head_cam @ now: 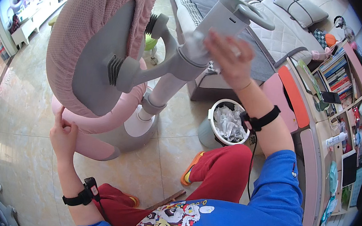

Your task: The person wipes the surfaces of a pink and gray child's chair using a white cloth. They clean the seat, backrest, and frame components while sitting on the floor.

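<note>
A pink and grey children's chair stands before me, with a pink fabric cover [77,29] over its grey plastic backrest shell [102,61]. Grey bracket arms [159,67] join that shell to a grey upright post [222,21] topped by a loop handle [260,18]. My right hand [231,58], blurred, presses a white wipe or tissue [194,45] against the post just above the bracket collar. At the lower left, my left hand [62,137] extends its index finger to the bottom edge of the backrest cover, by the pink seat [114,116]; it holds nothing that I can see.
A white-rimmed bin [211,126] full of crumpled plastic stands on the tiled floor [132,170] near my knee. Behind the post is a grey sofa [257,51]. To the right, a desk with bookshelves [337,76] carries books, a phone and a tablet.
</note>
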### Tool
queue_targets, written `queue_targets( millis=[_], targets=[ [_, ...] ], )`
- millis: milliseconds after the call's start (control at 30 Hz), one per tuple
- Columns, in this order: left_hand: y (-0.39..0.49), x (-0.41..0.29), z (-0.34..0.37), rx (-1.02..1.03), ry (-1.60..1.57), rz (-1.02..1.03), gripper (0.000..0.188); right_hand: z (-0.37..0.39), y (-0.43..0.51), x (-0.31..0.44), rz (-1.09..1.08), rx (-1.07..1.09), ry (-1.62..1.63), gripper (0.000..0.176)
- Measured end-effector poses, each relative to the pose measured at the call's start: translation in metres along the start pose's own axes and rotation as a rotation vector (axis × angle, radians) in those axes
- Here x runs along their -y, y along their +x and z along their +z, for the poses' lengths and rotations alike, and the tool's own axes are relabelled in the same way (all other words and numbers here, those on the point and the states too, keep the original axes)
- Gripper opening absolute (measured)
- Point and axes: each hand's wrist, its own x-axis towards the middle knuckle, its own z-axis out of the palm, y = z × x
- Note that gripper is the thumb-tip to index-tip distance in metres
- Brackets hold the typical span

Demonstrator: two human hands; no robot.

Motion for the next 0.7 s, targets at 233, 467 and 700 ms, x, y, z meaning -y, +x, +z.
queue_targets(
  millis=[233, 467, 700],
  targets=[
    [0.0, -0.002, -0.002, 0.018, -0.013, -0.028, 0.055, 0.021, 0.013, 0.024, 0.033, -0.041, 0.246, 0.044],
    [0.0, -0.002, -0.002, -0.002, -0.011, -0.001, 0.049, -0.005, 0.034, 0.036, 0.026, 0.249, 0.198, 0.04],
    [0.001, 0.002, -0.002, 0.036, -0.028, -0.027, 0.044, 0.028, 0.085, 0.028, -0.086, 0.669, -0.166, 0.021]
  ],
)
